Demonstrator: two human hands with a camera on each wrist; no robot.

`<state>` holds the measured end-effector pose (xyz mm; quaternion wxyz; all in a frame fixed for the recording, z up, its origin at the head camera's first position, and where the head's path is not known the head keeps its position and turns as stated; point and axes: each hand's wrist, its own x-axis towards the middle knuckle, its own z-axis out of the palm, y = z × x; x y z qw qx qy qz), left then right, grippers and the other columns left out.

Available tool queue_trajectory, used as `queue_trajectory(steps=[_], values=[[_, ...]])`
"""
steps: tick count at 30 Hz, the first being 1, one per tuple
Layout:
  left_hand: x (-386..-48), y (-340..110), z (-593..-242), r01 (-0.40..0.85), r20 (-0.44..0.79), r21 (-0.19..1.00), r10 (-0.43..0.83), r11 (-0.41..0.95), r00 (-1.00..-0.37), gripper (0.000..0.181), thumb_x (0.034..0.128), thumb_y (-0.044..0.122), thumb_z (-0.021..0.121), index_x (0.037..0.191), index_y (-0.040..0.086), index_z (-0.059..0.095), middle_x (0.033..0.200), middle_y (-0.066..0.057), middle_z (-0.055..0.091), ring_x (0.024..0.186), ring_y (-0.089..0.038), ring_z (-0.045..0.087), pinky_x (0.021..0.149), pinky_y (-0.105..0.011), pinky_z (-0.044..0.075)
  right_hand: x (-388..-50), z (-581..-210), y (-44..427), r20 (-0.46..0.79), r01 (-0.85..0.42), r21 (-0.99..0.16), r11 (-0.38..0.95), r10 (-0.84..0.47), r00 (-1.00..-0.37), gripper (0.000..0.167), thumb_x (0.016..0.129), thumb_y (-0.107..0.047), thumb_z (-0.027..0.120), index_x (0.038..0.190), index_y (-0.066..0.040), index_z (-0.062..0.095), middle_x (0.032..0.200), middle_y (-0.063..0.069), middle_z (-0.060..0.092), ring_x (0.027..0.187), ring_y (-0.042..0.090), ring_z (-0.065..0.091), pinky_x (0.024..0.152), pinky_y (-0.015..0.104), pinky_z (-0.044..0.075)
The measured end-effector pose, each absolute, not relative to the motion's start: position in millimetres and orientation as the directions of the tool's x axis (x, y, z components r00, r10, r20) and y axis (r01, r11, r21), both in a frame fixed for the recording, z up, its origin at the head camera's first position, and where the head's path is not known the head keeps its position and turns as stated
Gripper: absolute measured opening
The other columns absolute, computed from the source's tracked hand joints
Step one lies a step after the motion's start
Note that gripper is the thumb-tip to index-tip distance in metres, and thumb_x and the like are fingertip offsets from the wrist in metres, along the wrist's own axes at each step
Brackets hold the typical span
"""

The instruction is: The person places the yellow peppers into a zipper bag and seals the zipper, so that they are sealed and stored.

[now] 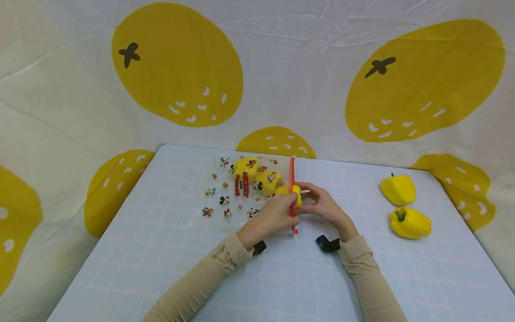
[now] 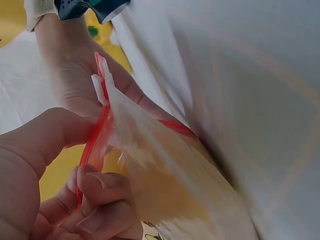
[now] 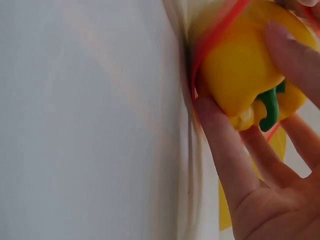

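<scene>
A clear zip bag [image 1: 219,192] printed with cartoon figures lies flat, its red zip edge [image 1: 292,172] facing right. Two yellow bell peppers show through its plastic, one of them at the back [image 1: 246,166]. My left hand [image 1: 274,213] pinches the red edge; in the left wrist view, the thumb and curled fingers hold the strip [image 2: 97,135]. At the bag's mouth, my right hand [image 1: 325,209] grips another yellow bell pepper [image 3: 235,70], fingers spread around its stem end. That pepper is partly inside the opening, with its green stem [image 3: 270,107] toward the palm.
Two more yellow bell peppers lie on the right of the table, one behind [image 1: 398,190] and one nearer [image 1: 411,222]. Black wrist devices [image 1: 327,244] sit at both wrists. Behind the table [image 1: 161,268] hangs a white cloth [image 1: 289,80] with yellow fruit prints.
</scene>
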<state>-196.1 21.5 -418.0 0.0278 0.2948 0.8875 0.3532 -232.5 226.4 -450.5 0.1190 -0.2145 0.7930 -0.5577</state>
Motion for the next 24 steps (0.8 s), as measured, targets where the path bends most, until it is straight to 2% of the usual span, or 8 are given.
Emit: queue_trajectory(steps=[4,8,11,19,24], values=[[-196.2,22.1,-417.6,0.501,0.157,0.654,0.547,0.566,-0.823,0.021,0.0826,0.012,0.077,0.087,0.012,0.056,0.073,0.006,0.055,0.068,-0.009,0.052,0.067,-0.027,0.038,-233.6,-448.8,221.6,0.074,-0.225,-0.922,0.316,-0.425,-0.902,0.067,0.084,-0.001,0.075,0.144,-0.012,0.049,0.141,0.014,0.05,0.12,0.038,0.052,0.101,0.057,0.042],[-195.2,22.7,-415.7,0.473,0.125,0.683,0.549,0.557,-0.827,0.021,0.0837,0.012,0.077,0.09,0.008,0.057,0.07,0.004,0.051,0.064,-0.01,0.051,0.057,-0.022,0.037,-233.9,-447.3,218.8,0.074,-0.191,-0.9,0.393,-0.293,-0.953,0.07,0.085,-0.005,0.075,0.147,-0.013,0.044,0.141,0.016,0.047,0.12,0.039,0.053,0.099,0.055,0.045],[-194.1,23.4,-414.6,0.449,0.102,0.698,0.544,0.558,-0.833,0.023,0.0844,0.012,0.077,0.093,0.005,0.058,0.07,0.002,0.05,0.062,-0.01,0.05,0.052,-0.019,0.036,-234.4,-448.4,221.1,0.069,-0.167,-0.907,0.387,-0.253,-0.965,0.072,0.086,-0.006,0.075,0.149,-0.011,0.041,0.143,0.018,0.045,0.122,0.041,0.051,0.101,0.056,0.043],[-193.7,23.6,-413.2,0.432,0.081,0.689,0.531,0.582,-0.844,0.023,0.0839,0.013,0.078,0.092,0.008,0.056,0.073,0.002,0.053,0.065,-0.011,0.051,0.057,-0.02,0.039,-234.9,-448.1,230.1,0.067,-0.2,-0.926,0.319,-0.384,-0.921,0.067,0.084,-0.006,0.077,0.144,-0.016,0.049,0.142,0.01,0.048,0.12,0.035,0.051,0.101,0.055,0.043],[-194.7,24.0,-413.1,0.428,0.079,0.684,0.523,0.591,-0.849,0.025,0.0845,0.014,0.077,0.09,0.012,0.054,0.075,0.003,0.054,0.069,-0.011,0.051,0.061,-0.02,0.042,-236.6,-448.8,234.0,0.094,-0.238,-0.927,0.288,-0.437,-0.895,0.065,0.083,-0.006,0.078,0.142,-0.011,0.051,0.143,0.01,0.05,0.119,0.036,0.051,0.101,0.055,0.043]])
